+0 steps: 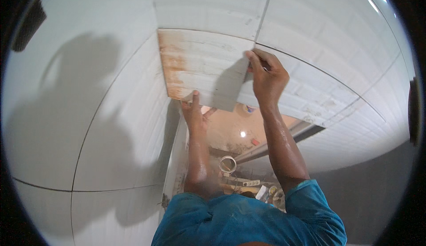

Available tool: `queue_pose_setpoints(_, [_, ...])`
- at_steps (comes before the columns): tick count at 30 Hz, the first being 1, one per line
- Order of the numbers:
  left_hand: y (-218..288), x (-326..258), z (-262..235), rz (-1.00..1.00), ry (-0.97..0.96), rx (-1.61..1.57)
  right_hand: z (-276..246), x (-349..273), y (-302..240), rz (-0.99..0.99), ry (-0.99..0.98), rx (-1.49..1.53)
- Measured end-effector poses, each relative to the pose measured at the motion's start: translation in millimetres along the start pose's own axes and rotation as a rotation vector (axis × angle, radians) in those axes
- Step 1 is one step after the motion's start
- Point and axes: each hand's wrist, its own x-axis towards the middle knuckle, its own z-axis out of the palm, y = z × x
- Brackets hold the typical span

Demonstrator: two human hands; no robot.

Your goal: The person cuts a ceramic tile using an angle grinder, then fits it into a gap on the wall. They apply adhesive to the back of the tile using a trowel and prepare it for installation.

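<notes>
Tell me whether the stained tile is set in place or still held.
Still held: the left hand props the stained tile from below, the right hand grips its right edge.

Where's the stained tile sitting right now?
Head view, upper centre: the stained tile lies against the white tiled wall, left hand under its lower edge, right hand at its right edge.

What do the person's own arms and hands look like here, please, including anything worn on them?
Both forearms are bare and glisten as if wet or sweaty. The left hand and the right hand wear no gloves, and no rings or watch show. A teal-blue short sleeve covers the right upper arm, part of a shirt of the same colour at the lower edge, its fabric dusted with pale specks.
</notes>
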Motion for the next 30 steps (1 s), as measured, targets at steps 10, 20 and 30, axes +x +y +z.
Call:
queue_pose_setpoints(10, [8,-6,6,-0.017,-0.011,0.026,-2,1,-8,0.099,-0.018,-0.093])
queue_pose_setpoints(20, [4,4,4,-0.006,-0.043,0.051,1,5,-4,-0.004,0.016,-0.046])
queue_pose_setpoints(30, [8,9,2,-0.011,-0.060,0.141,6,7,-10,-0.013,-0.002,-0.030])
